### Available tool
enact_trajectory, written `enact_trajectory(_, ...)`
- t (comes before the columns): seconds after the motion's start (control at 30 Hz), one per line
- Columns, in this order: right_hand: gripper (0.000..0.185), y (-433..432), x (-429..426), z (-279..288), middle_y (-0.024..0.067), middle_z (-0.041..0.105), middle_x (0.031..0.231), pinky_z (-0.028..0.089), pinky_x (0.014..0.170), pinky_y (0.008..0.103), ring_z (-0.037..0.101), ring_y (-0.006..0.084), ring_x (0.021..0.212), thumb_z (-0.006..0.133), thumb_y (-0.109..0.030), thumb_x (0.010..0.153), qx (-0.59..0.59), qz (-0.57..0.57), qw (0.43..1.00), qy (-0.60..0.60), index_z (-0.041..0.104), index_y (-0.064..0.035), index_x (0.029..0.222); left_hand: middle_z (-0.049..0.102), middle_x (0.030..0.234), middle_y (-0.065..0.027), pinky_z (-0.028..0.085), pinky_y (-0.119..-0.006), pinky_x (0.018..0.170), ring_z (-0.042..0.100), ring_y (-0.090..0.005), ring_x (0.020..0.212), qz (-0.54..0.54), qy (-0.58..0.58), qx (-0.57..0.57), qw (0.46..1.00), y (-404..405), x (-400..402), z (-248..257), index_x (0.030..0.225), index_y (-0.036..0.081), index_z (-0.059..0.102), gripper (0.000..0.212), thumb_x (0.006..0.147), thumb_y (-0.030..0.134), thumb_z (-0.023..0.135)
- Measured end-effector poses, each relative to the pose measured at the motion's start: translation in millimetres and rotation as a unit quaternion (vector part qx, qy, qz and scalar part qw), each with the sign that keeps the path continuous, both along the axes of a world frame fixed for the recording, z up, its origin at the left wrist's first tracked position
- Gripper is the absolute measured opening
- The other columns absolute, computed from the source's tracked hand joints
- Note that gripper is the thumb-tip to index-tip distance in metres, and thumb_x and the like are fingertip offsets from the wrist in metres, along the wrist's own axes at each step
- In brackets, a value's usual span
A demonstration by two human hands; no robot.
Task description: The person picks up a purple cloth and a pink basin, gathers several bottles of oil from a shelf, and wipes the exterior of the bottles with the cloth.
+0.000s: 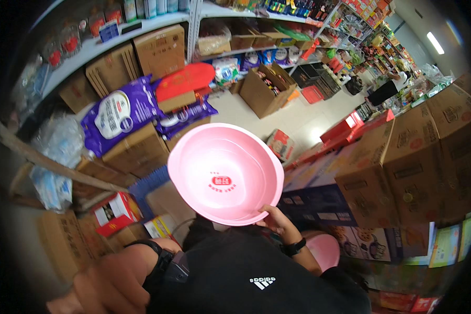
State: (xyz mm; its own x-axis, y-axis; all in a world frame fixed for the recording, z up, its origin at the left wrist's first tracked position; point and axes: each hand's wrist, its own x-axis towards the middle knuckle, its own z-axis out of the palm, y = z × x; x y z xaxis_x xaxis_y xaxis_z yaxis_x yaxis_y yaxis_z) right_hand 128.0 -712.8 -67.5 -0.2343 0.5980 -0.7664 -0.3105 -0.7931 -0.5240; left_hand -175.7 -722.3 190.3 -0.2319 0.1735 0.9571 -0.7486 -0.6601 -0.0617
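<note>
My right hand (276, 220) grips the lower right rim of a pink plastic basin (235, 151), with the thumb over the edge. The basin is tilted, its open side facing me, and a red printed mark with writing shows on its bottom. A dark band circles my right wrist. Close to the camera at the lower left is my left hand (112, 280), blurred, with a dark strap and a small box at the wrist. Its fingers run out of the picture, so whatever they hold is hidden. Another pink basin (325, 249) is partly visible beneath my right forearm.
Stacked cardboard cartons (412, 165) line the right side. On the left, purple sacks (119, 114) lie on boxes below metal shelves (157, 21), near a wooden pole (55, 163). An open carton (265, 92) stands on the tiled floor (237, 108). A person (388, 88) is farther down the aisle.
</note>
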Motion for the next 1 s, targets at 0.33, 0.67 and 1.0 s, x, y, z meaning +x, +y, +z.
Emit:
enact_trajectory(0.33,0.038,130,-20,-17,0.0171,0.063,0.095,0.059,0.068,0.0302,0.067,0.0283,0.077,0.055,-0.020,0.080,-0.013,-0.006,1.000,-0.007,0.050,0.0027,0.109,0.049,0.052,-0.0039,0.029,-0.025,0.036,0.043,-0.0124,0.038,0.068,0.228,0.054,0.970,129,-74,-64,0.058,0.006,0.056,0.029,0.083,0.016,0.068)
enact_trajectory(0.67,0.049,298,24,-63,0.0261,0.063,0.103,0.059,0.071,0.0310,0.068,0.0295,0.084,0.046,-0.026,0.084,0.011,-0.059,0.992,0.109,0.047,0.0102,0.117,0.053,0.065,-0.0048,0.030,-0.017,0.042,0.038,-0.0037,0.044,0.286,0.338,-0.525,0.727,313,-1,-104,0.088,-0.002,0.056,0.022,0.098,0.015,0.045)
enact_trajectory(1.0,0.046,430,104,-58,0.0222,0.062,0.097,0.060,0.068,0.0335,0.067,0.0330,0.081,0.049,-0.026,0.083,0.071,-0.274,0.954,0.104,0.046,0.0088,0.112,0.066,0.065,-0.0090,0.039,-0.018,0.043,0.057,-0.0066,0.052,0.273,0.457,-0.568,0.627,503,60,-114,0.077,-0.001,0.061,0.014,0.086,0.009,0.063)
